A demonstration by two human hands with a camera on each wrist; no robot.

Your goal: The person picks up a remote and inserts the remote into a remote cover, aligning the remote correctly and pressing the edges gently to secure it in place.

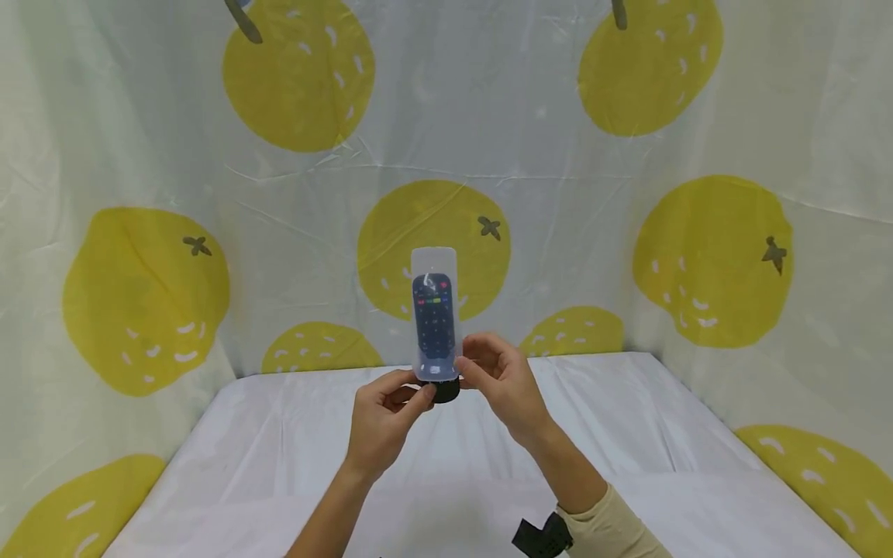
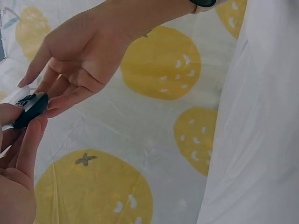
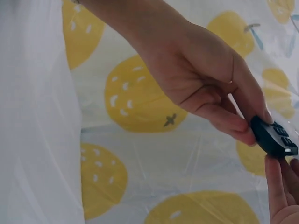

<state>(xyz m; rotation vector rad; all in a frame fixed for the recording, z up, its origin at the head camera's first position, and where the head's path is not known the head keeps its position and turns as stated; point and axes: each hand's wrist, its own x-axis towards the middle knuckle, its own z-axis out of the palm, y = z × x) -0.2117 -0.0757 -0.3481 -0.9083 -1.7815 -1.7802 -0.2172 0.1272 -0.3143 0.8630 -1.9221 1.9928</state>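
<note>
Left hand [image 1: 380, 430] pinches the bare lower end of a black remote control [image 1: 434, 318]; right hand [image 1: 505, 391] pinches its translucent sleeve [image 1: 432, 260] low on the right edge. Remote upright, mostly sleeved, raised over white-covered worktop [image 1: 314, 465]. Likely trouble: uneven tugging tears thin sleeve, or slack left pinch drops remote. Forearms converge from below.

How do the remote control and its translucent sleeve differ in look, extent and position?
The remote control is dark with some coloured buttons; the translucent sleeve is pale, with no buttons of its own.
The sleeve's top reaches past the remote's top.
The sleeve wraps around; the remote sits within it.
Both look long and narrow, and stand roughly upright in the head view.
</note>
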